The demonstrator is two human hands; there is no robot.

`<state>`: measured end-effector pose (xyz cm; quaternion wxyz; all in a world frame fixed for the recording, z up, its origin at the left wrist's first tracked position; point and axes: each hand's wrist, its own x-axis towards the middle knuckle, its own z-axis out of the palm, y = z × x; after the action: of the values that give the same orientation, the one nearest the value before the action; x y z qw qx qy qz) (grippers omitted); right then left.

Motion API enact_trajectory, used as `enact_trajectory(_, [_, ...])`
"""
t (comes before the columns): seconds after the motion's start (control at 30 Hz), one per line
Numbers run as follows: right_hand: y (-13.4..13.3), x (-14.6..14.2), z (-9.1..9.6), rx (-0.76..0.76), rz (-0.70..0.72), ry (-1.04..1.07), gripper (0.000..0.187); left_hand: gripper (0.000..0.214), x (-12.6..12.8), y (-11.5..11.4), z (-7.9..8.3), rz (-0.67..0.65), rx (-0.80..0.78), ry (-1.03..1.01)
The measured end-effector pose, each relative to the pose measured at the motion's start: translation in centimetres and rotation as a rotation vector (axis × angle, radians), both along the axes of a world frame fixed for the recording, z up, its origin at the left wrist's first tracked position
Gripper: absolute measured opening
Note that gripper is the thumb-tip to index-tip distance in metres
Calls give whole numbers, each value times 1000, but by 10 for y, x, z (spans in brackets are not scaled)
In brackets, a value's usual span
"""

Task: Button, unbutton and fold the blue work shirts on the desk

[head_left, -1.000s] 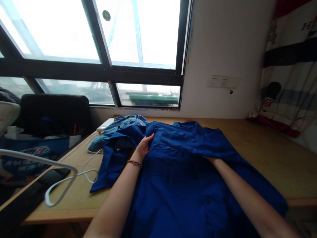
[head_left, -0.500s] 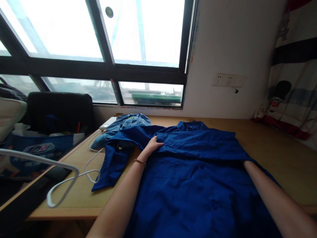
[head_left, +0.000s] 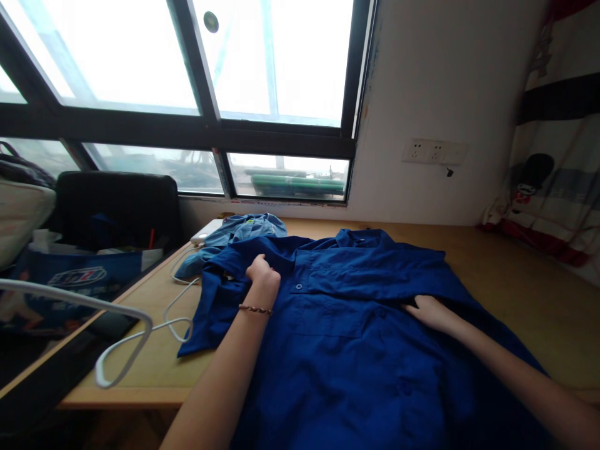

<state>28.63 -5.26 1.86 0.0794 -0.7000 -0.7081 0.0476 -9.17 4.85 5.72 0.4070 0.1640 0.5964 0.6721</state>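
Blue fabric fills the near middle of my view: a long-sleeved shirt (head_left: 328, 369) lies on the table (head_left: 140, 378), its collar (head_left: 365, 239) toward the window (head_left: 281, 62), one sleeve (head_left: 360, 275) folded across the chest. I see the left hand (head_left: 263, 273) over the other sleeve (head_left: 213, 312), fingers curled, though I cannot tell whether they grip cloth. At the folded sleeve's lower edge is the right hand (head_left: 432, 314); its fingertips are partly hidden, so I cannot tell if they pinch. Light-blue cloth (head_left: 246, 228) lies near a white cable (head_left: 70, 296).
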Motion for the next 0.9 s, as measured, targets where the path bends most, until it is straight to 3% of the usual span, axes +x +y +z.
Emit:
enact_trajectory(0.07, [-5,-2,-10,-20,53,-98,37,10,13,-4,-1,-235,-30,-100])
enact_trajectory(0.13, [-10,-8,-21,70,71,-203,40,16,28,-12,-1,-631,-67,-137])
enact_trajectory(0.2, [-13,-13,-30,169,55,-248,40,21,34,-19,1,-1029,-131,-7])
enact_trajectory(0.23, [-14,-15,-33,195,49,-249,40,23,32,-22,3,-1132,-173,120])
enact_trajectory(0.27, [-14,-16,-35,209,46,-244,40,25,27,-24,4,-1136,-211,265])
enact_trajectory(0.4, [-13,-13,-37,233,35,-241,40,34,-23,-28,7,-724,-417,659])
enact_trajectory(0.47, [-13,-12,-37,235,36,-238,40,36,-53,-29,4,-546,-497,713])
enact_trajectory(0.53, [-13,-11,-37,245,38,-238,40,34,-75,-30,0,-394,-402,671])
enact_trajectory(0.6, [-13,-11,-38,258,41,-241,40,28,-85,-30,-2,-274,-171,503])
enact_trajectory(0.7, [-14,-11,-38,258,41,-246,40,19,-81,-29,2,-207,87,-12])
enact_trajectory(0.8, [-15,-11,-37,252,33,-248,40,17,-67,-28,11,-102,-70,-453])
enact_trajectory(0.9, [-15,-10,-37,257,31,-236,39,27,-47,-34,11,87,-271,-414])
